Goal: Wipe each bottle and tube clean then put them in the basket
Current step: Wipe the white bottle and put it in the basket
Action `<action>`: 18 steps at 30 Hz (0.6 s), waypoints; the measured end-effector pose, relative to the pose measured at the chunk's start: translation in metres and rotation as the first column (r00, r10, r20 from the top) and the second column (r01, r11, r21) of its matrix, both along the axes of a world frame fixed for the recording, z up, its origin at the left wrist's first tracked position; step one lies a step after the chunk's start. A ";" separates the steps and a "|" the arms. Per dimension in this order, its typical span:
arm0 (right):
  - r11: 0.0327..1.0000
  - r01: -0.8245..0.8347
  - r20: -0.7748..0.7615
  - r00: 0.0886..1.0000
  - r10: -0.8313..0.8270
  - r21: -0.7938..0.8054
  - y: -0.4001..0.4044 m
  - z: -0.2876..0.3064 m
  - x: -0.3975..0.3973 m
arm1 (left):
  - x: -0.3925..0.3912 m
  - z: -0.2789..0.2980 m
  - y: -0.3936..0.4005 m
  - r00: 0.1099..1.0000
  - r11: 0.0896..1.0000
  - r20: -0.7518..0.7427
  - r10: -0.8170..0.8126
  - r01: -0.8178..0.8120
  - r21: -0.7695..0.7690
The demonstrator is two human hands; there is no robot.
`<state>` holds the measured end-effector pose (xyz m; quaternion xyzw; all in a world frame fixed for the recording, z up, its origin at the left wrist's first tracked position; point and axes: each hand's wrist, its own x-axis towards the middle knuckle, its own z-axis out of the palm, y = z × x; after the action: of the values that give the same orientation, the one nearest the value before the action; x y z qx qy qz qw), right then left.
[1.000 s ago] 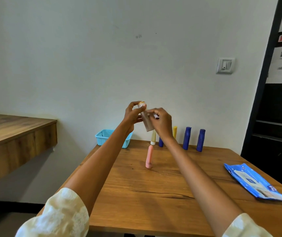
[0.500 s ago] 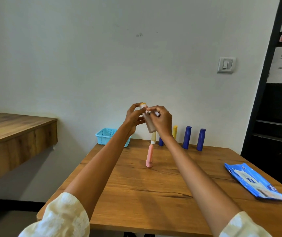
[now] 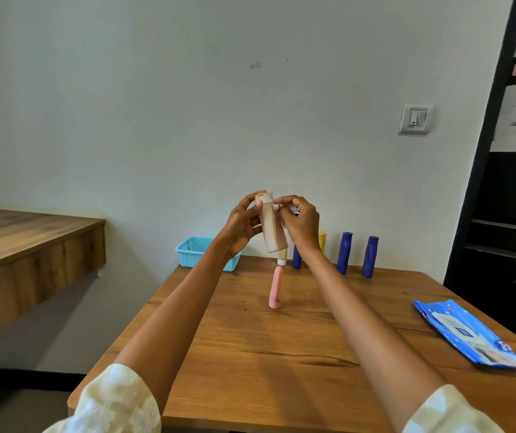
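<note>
Early stage: left hand (image 3: 240, 225) grips beige bottle (image 3: 273, 228) aloft; right hand (image 3: 301, 222) pinches wipe (image 3: 293, 210) against it; basket (image 3: 195, 252) at table's (image 3: 281, 354) far-left corner looks unfilled; six containers wait.

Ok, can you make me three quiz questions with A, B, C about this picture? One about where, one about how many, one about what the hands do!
1. Where is the light blue plastic basket?
A. far left table corner
B. floor
C. shelf

2. How many dark blue bottles stand there?
A. one
B. three
C. six

3. The beige bottle with the orange cap is:
A. lying down
B. in the basket
C. held up

Answers: 1 A, it sits by the wall; 2 B, one is half hidden behind the right hand; 3 C, the left hand grips it too.
</note>
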<state>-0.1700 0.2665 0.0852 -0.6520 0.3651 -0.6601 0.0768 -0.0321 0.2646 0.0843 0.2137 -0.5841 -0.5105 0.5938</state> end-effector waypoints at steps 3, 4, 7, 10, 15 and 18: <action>1.000 0.028 0.020 0.999 -0.028 -0.011 0.000 -0.008 0.000 | 0.001 0.002 -0.001 1.000 0.999 -0.007 -0.001 0.000 -0.033; 0.999 0.023 0.025 0.999 -0.023 -0.023 0.003 -0.013 0.000 | 0.002 0.002 -0.001 1.000 0.999 -0.014 0.001 -0.001 -0.035; 0.996 -0.031 -0.009 0.999 0.030 -0.088 0.012 -0.023 0.003 | 0.005 -0.001 -0.004 0.999 1.000 -0.041 -0.011 0.010 -0.029; 0.993 -0.038 -0.023 0.999 0.035 -0.112 0.009 -0.012 0.003 | 0.006 -0.004 -0.003 0.999 0.999 -0.039 -0.028 0.027 -0.027; 0.998 -0.053 0.065 0.997 0.051 0.038 0.000 -0.011 0.001 | 0.007 -0.007 -0.001 0.999 1.000 -0.053 0.000 -0.001 -0.030; 0.994 -0.080 0.071 0.995 0.075 0.071 0.009 -0.030 0.001 | 0.013 -0.008 -0.003 0.998 1.000 -0.054 0.012 -0.012 -0.016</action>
<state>-0.1689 0.2752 0.0554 -0.6394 0.3608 -0.6646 0.1389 -0.0191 0.2618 0.0759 0.1985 -0.5706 -0.5078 0.6142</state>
